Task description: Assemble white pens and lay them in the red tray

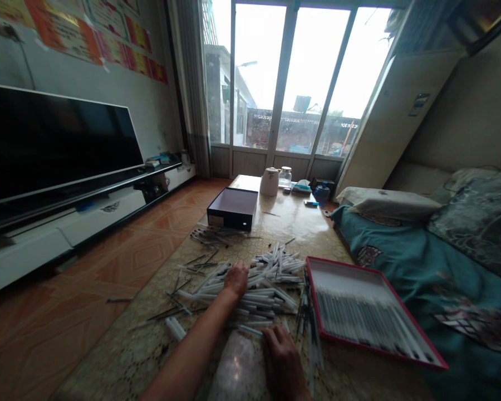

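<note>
Beyond white tubes (259,303), blurred box label (216,220)

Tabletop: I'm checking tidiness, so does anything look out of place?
Yes: white tubes and thin dark sticks lie scattered at mixed angles around the left hand, unlike the slender rods aligned in the red-rimmed box.

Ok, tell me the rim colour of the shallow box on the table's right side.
The shallow box's rim is pinkish red, seen in the head view.

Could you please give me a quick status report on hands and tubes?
Left hand on the loose white tubes, grip unclear. Right hand at their near edge. Clear plastic beside it, possibly in the way.
</note>
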`<act>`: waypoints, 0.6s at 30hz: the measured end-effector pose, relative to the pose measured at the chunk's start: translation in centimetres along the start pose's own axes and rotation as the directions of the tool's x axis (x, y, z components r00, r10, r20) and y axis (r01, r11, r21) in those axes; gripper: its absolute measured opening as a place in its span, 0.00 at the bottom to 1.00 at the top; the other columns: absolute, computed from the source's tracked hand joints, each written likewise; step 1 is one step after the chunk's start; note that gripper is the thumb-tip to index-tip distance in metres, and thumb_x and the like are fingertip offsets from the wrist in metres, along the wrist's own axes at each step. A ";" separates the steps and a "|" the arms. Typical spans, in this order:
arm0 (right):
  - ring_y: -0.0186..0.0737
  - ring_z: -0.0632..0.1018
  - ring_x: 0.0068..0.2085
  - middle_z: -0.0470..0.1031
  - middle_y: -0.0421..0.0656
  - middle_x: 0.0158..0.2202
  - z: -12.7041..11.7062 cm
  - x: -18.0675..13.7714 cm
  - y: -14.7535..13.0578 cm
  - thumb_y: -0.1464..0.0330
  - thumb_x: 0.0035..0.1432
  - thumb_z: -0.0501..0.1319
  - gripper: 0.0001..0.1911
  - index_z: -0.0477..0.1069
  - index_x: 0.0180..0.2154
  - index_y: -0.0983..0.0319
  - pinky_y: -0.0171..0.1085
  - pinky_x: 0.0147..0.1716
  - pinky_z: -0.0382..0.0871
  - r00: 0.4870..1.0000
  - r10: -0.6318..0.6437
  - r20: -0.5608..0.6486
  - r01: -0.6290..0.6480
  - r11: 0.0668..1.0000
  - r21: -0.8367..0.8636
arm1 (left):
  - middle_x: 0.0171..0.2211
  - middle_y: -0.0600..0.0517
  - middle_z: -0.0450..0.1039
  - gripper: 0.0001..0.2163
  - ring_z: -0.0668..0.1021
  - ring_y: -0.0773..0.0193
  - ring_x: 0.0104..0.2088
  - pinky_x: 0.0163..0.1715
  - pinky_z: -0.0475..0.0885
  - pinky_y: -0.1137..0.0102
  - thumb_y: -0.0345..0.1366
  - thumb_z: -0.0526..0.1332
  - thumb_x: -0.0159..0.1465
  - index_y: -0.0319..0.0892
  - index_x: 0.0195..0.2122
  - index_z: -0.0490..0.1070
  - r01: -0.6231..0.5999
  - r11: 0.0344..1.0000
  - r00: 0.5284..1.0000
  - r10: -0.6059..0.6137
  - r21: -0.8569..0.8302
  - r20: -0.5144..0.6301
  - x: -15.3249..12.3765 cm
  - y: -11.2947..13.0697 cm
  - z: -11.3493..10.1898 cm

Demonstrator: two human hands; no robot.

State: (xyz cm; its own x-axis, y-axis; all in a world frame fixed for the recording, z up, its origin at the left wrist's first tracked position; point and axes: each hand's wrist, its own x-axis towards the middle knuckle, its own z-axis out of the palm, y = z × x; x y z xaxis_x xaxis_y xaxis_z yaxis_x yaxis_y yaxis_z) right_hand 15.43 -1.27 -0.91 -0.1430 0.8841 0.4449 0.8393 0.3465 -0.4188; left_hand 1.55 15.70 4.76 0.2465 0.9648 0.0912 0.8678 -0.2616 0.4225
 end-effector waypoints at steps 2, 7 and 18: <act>0.39 0.72 0.35 0.68 0.43 0.33 0.0 0.0 -0.1 0.75 0.59 0.48 0.11 0.66 0.35 0.57 0.35 0.33 0.66 1.000 0.010 -0.006 -0.010 1.000 -0.006 | 0.35 0.43 0.73 0.07 0.72 0.56 0.43 0.43 0.64 0.65 0.25 0.56 0.56 0.39 0.30 0.73 -0.002 0.999 0.999 0.001 -0.041 -0.035 -0.5 -0.3 -0.4; 0.38 0.72 0.35 0.69 0.42 0.32 -0.6 0.2 -0.7 0.74 0.59 0.49 0.10 0.67 0.33 0.57 0.34 0.34 0.66 0.999 0.030 -0.023 -0.030 0.999 -0.018 | 0.36 0.44 0.73 0.07 0.73 0.58 0.41 0.43 0.65 0.66 0.28 0.54 0.58 0.38 0.34 0.71 -0.025 0.980 0.984 -0.011 -0.198 -0.179 -3.4 -0.8 -1.5; 0.40 0.73 0.37 0.71 0.44 0.35 -0.5 -0.4 0.0 0.78 0.58 0.46 0.18 0.65 0.45 0.57 0.37 0.35 0.66 0.999 -0.015 -0.039 0.016 0.999 0.036 | 0.28 0.52 0.74 0.19 0.76 0.66 0.26 0.27 0.71 0.72 0.43 0.69 0.44 0.40 0.34 0.69 0.172 -0.032 0.886 -0.432 -0.985 0.169 -14.7 -2.1 1.4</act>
State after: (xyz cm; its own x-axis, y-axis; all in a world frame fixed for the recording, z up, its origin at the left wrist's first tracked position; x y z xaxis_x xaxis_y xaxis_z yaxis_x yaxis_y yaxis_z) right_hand 15.75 -1.81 -0.66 -0.1349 0.8660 0.4814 0.8176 0.3718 -0.4397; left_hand -3.33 2.00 1.30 -0.0841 0.9635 -0.2540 -0.4101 0.1989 0.8901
